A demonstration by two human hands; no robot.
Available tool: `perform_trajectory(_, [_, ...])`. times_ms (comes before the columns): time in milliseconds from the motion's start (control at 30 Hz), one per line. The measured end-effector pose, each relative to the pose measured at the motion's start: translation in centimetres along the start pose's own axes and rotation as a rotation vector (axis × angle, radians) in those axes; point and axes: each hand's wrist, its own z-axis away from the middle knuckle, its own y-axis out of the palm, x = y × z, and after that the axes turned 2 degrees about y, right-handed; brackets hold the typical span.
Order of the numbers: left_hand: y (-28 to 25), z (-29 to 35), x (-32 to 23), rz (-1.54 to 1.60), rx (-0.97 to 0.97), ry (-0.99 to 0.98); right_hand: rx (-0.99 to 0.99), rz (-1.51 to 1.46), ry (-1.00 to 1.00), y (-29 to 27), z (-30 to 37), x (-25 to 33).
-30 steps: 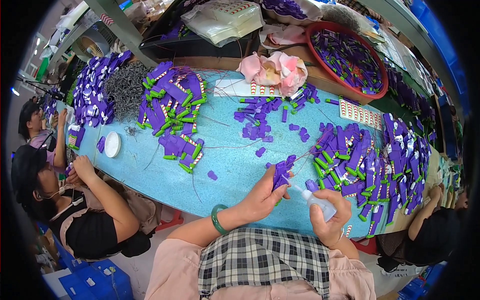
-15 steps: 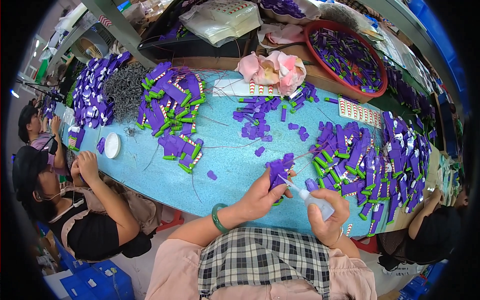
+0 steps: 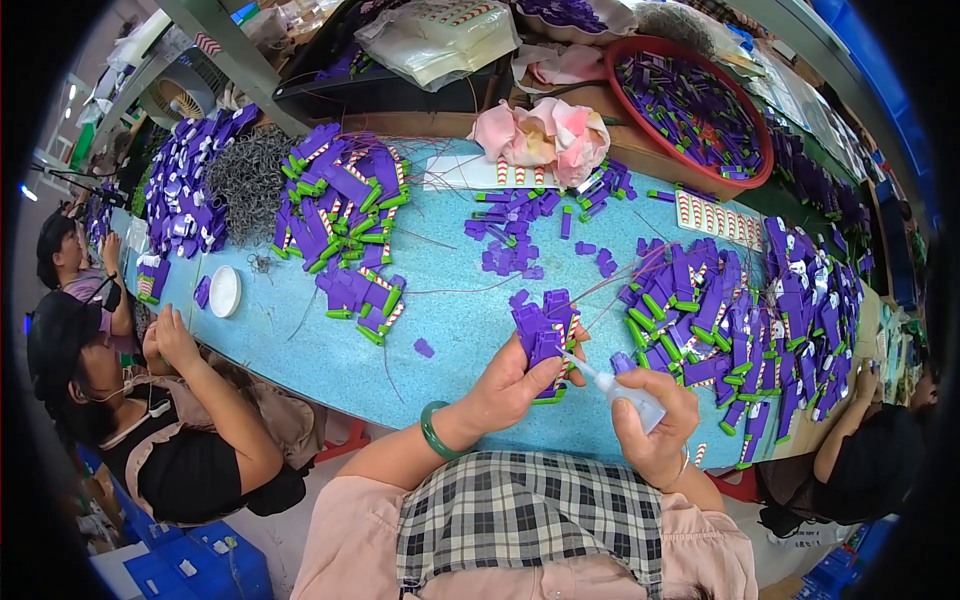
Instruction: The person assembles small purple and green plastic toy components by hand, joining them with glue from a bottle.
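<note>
My left hand (image 3: 512, 385), below a green bangle, is closed around a small bunch of purple plastic pieces (image 3: 545, 328) with green ends and a red-and-white striped strip. My right hand (image 3: 657, 420) grips a translucent squeeze bottle (image 3: 632, 400) with a thin nozzle. The nozzle tip points at the pieces and looks to be at or very near their surface; exact contact is hard to tell. Just right of the bottle lies a pile of purple and green pieces (image 3: 690, 310) with thin wires trailing from it.
More purple pieces (image 3: 345, 210) lie at the left, beside tangled grey rings (image 3: 250, 175) and a white bowl (image 3: 226, 292). A red basin (image 3: 762, 180), pink cloth flowers (image 3: 545, 140) and a striped sticker sheet (image 3: 720, 222) are farther back. One co-worker (image 3: 150, 420) sits left, another right.
The bunch in my left hand has moved slightly left and turned, so its striped strip now shows. The bottle has stayed close to it, shifting a little left.
</note>
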Motion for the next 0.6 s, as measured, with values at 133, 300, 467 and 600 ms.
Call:
perform_trajectory(133, [0.4,0.0,0.0,0.037,-0.031,0.004,0.015,0.038,-0.031,0.1,-0.1,0.0])
perform_trajectory(300, [0.5,0.2,0.9,-0.192,-0.117,0.094,0.006,-0.009,0.000,-0.4,0.6,0.0])
perform_trajectory(467, [1.0,0.0,1.3,-0.273,-0.145,0.130,0.028,-0.035,-0.032,-0.1,0.7,-0.3])
perform_trajectory(600, [0.7,-0.1,1.5,-0.407,-0.147,0.183,0.022,-0.007,-0.044,0.2,0.4,-0.2])
